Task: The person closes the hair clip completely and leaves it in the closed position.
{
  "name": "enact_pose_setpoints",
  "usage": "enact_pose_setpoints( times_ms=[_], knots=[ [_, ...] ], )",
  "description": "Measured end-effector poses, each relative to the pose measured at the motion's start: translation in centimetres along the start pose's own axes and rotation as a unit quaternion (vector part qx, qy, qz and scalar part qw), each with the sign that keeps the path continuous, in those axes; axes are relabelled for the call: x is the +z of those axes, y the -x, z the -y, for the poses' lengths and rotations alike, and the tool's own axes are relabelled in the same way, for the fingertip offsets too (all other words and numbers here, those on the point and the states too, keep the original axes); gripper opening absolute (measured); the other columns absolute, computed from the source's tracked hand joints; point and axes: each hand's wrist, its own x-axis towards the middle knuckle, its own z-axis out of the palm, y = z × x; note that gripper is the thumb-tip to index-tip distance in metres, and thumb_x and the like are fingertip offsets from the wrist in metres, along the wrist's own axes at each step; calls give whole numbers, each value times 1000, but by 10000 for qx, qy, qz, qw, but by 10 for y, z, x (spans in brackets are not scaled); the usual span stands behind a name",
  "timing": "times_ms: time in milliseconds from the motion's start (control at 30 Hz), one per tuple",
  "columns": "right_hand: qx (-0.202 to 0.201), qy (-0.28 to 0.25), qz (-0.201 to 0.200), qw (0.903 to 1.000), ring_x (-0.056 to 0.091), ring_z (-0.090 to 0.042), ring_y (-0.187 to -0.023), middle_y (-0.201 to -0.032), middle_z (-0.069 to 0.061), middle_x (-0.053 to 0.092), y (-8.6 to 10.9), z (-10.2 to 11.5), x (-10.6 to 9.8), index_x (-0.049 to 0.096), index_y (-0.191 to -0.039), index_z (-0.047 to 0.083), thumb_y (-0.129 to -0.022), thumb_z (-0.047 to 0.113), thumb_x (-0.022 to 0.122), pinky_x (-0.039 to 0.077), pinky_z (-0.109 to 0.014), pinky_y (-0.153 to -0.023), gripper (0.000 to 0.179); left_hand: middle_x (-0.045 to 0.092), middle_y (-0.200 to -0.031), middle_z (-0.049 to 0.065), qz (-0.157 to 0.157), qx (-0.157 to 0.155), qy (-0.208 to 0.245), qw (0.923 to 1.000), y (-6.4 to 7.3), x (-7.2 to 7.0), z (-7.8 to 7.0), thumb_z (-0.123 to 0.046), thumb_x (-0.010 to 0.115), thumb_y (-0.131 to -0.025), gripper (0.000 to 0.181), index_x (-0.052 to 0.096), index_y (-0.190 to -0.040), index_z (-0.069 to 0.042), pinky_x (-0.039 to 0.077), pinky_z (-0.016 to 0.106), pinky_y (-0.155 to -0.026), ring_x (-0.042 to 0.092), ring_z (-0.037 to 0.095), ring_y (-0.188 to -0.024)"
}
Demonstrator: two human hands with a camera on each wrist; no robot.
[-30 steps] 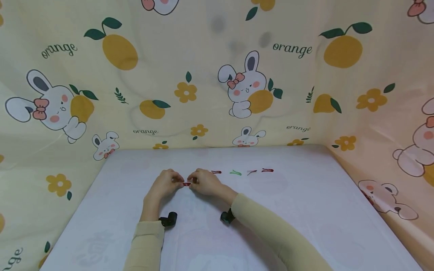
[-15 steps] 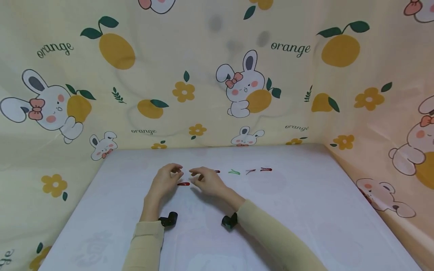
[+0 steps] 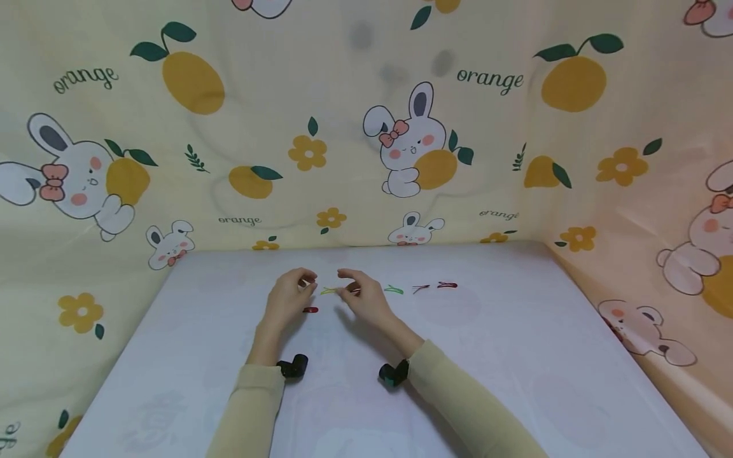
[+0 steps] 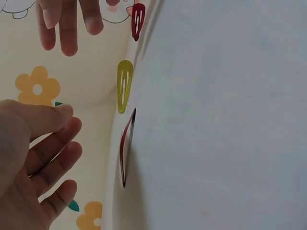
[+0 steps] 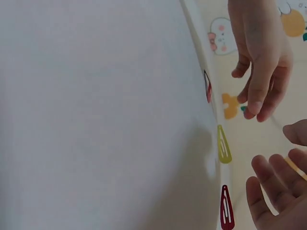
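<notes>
A yellow-green snap hair clip [image 3: 328,291] lies on the white table between my hands. My left hand [image 3: 289,298] hovers with loosely bent fingers, holding nothing, just behind a red hair clip [image 3: 311,310] that stands nearer me. The left wrist view shows that red clip [image 4: 123,143] edge-on, bowed, below the yellow-green clip [image 4: 124,68]. My right hand [image 3: 368,299] is at the right of the yellow-green clip, fingers spread and apart from it. It partly hides a dark red clip [image 3: 356,291], seen whole in the left wrist view. Both palms face each other.
Farther right in the same row lie a green clip [image 3: 394,289], a thin dark reddish clip [image 3: 420,289] and a red clip [image 3: 448,285]. A patterned cloth [image 3: 275,114] rises behind the table's back edge.
Both hands have let go of the red clip and moved away from it toward the back. The right hand has also shifted right, and the yellow-green clip has come into view.
</notes>
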Motion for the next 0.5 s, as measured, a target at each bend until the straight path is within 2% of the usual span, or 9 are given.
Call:
enact_pose_setpoints(
  times_ms=[333, 500],
  knots=[
    [236, 396, 315, 9984, 71, -27, -102, -136, -13, 67, -15, -3, -6, 60, -142, 4, -101, 12, 66, 58, -40, -86, 42, 74, -104, 6, 508, -93, -158, 9985, -15, 5, -2, -12, 71, -95, 15, 75, -109, -8, 55, 46, -82, 68, 23, -92],
    [467, 679, 534, 9952, 69, -23, -100, -135, -11, 67, -23, -8, -6, 61, -141, 5, -103, 16, 64, 57, -37, -84, 40, 73, -96, 4, 796, -123, -244, 9965, -18, 8, -2, -11, 71, -95, 14, 75, -108, -8, 54, 43, -78, 65, 20, -85]
  ],
)
